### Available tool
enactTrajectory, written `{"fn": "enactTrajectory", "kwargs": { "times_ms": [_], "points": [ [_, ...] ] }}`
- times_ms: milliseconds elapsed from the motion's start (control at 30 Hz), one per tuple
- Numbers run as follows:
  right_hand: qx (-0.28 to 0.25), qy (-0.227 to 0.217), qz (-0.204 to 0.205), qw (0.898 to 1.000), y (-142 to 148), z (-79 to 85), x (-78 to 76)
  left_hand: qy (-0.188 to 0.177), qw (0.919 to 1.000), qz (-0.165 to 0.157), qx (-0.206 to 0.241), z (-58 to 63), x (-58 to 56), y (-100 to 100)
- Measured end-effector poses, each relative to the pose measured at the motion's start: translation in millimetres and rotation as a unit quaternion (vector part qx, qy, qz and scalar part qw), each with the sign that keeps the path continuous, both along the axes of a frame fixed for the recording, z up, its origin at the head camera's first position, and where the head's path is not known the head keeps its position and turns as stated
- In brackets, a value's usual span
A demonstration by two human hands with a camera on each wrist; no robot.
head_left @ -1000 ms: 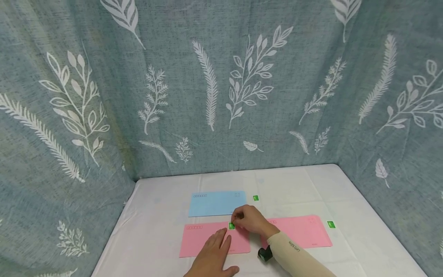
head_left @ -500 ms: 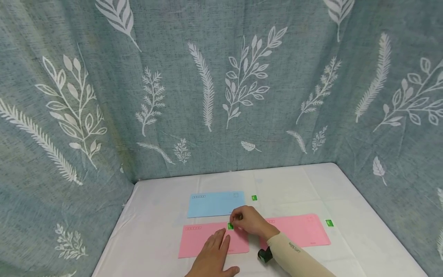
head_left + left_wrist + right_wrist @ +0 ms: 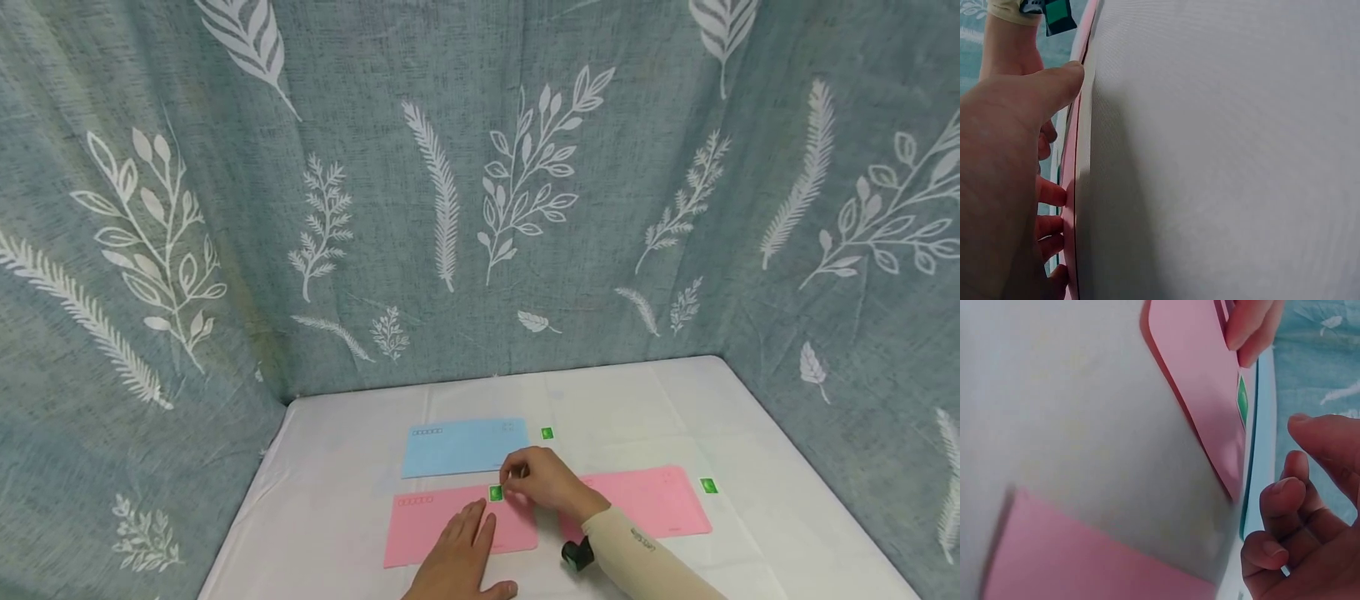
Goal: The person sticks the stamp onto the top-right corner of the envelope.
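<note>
Resting the left hand (image 3: 459, 557) on the left pink envelope (image 3: 427, 521), with fingers extended and thumb spread apart, gripping nothing. Poising the right hand (image 3: 551, 482) at the right end of the same envelope, curling its fingers loosely and leaving a narrow gap between thumb and forefinger in the right wrist view, with nothing visibly held. Showing a white-bordered green stamp (image 3: 496, 493) lying on that envelope, toward its upper right part, just beside the fingertips of both hands; not revealing whether the right fingertips are touching its edge. Including, farther back, a blue envelope (image 3: 461, 447) with a second stamp (image 3: 547, 433) lying just off its right end. Including, at right, another pink envelope (image 3: 645, 504), partly hidden by the right arm, with a third stamp (image 3: 708, 486) just off its right side. Wearing a beige sleeve (image 3: 645, 554) on the right forearm, with a dark device (image 3: 576, 554) at the wrist. Spreading a white cloth (image 3: 315, 500) beneath, and hanging a grey-blue curtain (image 3: 450, 333) printed with pale leaves behind.
</note>
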State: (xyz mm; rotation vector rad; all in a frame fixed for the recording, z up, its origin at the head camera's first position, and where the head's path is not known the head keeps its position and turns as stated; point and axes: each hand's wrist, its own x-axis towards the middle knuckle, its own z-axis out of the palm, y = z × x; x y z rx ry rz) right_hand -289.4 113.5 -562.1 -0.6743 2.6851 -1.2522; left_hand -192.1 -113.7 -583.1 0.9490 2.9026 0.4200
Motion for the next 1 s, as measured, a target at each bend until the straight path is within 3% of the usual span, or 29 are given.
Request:
{"fn": "enactTrajectory", "kwargs": {
  "times_ms": [200,433,767,1000],
  "points": [
    [0.002,0.012,0.011,1.000,4,5.4,-6.9,0.024,0.9995,-0.005,0.019,-3.2,-5.2,-5],
    [0.003,0.014,-0.005,1.000,17,9.0,-8.7,-0.017,0.9999,-0.002,0.001,1.2,-3.1,-4],
    [0.002,0.010,-0.017,1.000,34,12.6,-15.8,0.067,0.9963,-0.020,-0.050,-6.8,0.9,-3],
    [0.000,-0.001,-0.030,1.000,42,12.1,-23.1,0.085,0.9944,-0.019,-0.059,-6.6,-0.7,0]
  ]
}}
